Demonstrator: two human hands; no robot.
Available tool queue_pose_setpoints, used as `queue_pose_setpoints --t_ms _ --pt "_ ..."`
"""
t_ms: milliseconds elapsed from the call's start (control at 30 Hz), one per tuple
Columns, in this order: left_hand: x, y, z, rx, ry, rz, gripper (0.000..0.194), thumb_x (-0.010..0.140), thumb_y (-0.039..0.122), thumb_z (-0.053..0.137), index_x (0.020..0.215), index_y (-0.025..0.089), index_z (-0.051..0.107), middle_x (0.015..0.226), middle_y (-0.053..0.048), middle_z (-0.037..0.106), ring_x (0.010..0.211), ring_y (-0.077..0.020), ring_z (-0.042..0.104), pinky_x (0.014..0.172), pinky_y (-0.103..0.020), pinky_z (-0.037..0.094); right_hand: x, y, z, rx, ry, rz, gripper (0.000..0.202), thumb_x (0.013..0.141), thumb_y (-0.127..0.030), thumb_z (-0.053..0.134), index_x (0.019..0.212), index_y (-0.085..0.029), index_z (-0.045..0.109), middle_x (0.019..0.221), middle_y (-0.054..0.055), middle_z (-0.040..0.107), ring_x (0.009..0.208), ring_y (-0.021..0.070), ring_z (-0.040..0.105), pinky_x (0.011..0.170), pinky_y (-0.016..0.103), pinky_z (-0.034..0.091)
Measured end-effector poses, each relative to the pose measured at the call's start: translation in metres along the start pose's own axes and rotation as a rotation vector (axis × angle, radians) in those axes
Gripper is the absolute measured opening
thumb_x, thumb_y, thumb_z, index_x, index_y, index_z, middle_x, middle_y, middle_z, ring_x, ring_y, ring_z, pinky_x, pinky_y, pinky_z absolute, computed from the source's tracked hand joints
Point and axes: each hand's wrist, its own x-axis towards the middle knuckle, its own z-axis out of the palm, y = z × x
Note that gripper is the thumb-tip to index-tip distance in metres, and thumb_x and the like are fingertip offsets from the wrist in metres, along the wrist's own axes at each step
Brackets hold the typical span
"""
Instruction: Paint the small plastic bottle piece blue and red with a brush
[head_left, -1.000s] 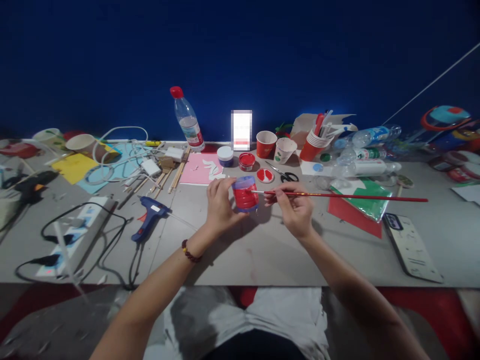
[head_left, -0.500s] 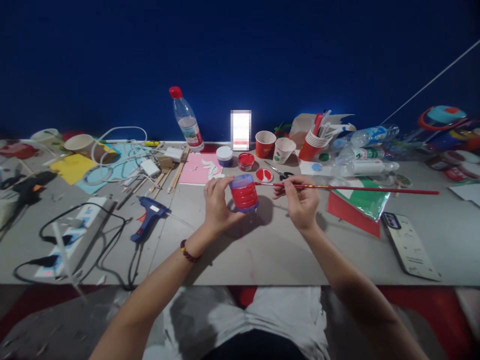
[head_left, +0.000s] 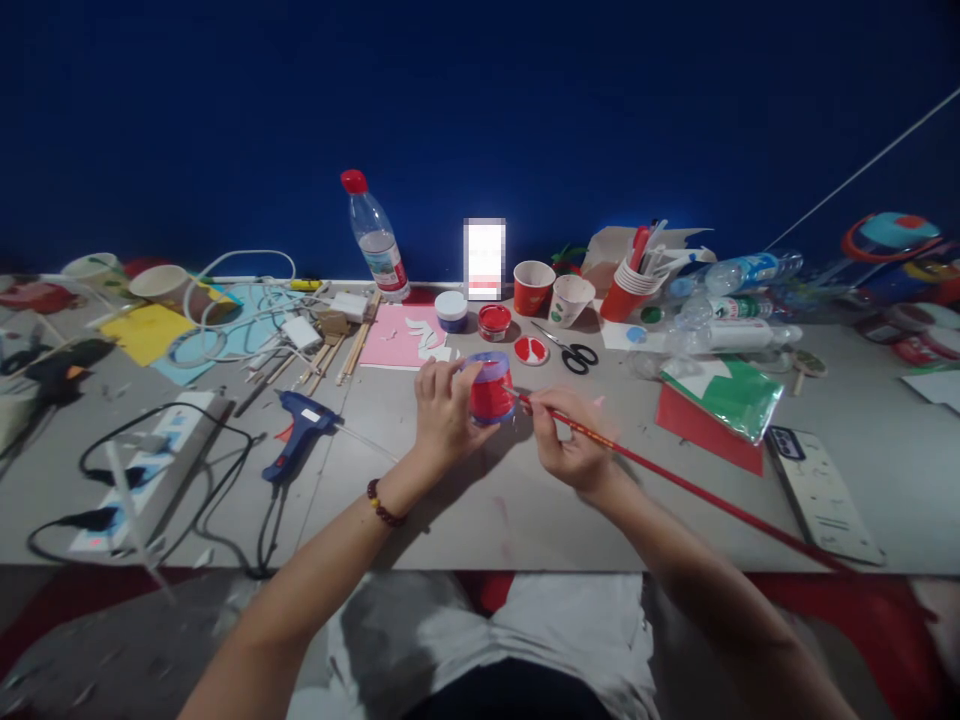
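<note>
My left hand [head_left: 444, 412] is wrapped round a small clear plastic piece [head_left: 491, 392], red round its side with a bluish rim at top and bottom. It is held above the grey table. My right hand [head_left: 574, 440] grips a long red paintbrush [head_left: 637, 456] near its front, and the brush's tip meets the red side of the piece. Beyond them stand an open jar of red paint [head_left: 494, 322] and a red-smeared lid [head_left: 531, 350]. A pair of black-handled scissors [head_left: 577, 357] lies to the right of the lid.
A blue glue gun [head_left: 301, 435] and a white power strip [head_left: 154, 470] with black cables lie at left. Bottle [head_left: 381, 250], paint jar [head_left: 451, 312] and paper cups [head_left: 533, 290] stand at the back. Green packet [head_left: 731, 392] and phone [head_left: 825, 495] are at right.
My right hand has moved left and slightly down, bringing the brush tip onto the piece's side. The brush's rear end has swung down. The scissors now show fully.
</note>
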Motion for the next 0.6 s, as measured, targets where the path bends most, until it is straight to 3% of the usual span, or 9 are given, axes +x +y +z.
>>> queue_pose_setpoints --t_ms 200,433,600 --pt "-0.001 0.002 0.002 0.015 0.007 0.014 0.072 0.067 0.046 0.080 0.128 0.023 0.050 0.122 -0.015 0.057 0.112 -0.0344 0.051 0.103 -0.055 0.036 0.005 -0.007 0.003 0.081 -0.043 -0.089 0.024 0.087 -0.007 0.053 0.101 -0.026 0.060 0.078 0.002 0.073 0.069 0.0183 0.072 0.065 0.031 0.061" --pt "-0.001 0.000 0.001 0.002 0.071 0.086 0.082 0.065 0.039 0.082 0.135 0.026 0.041 0.123 -0.014 0.056 0.114 -0.0358 0.050 0.103 -0.060 0.039 0.009 -0.005 0.001 0.067 0.033 0.017 0.015 0.092 -0.014 0.054 0.096 -0.026 0.061 0.076 0.001 0.073 0.068 0.0179 0.073 0.063 0.030 0.060" --pt "0.004 0.000 -0.005 0.042 0.105 0.144 0.088 0.068 0.048 0.082 0.140 0.028 0.035 0.121 -0.015 0.055 0.107 -0.0370 0.052 0.096 -0.060 0.044 0.009 0.003 -0.004 0.020 0.053 0.130 0.015 0.095 -0.017 0.051 0.095 -0.028 0.060 0.076 0.003 0.073 0.068 0.0199 0.074 0.064 0.032 0.061"
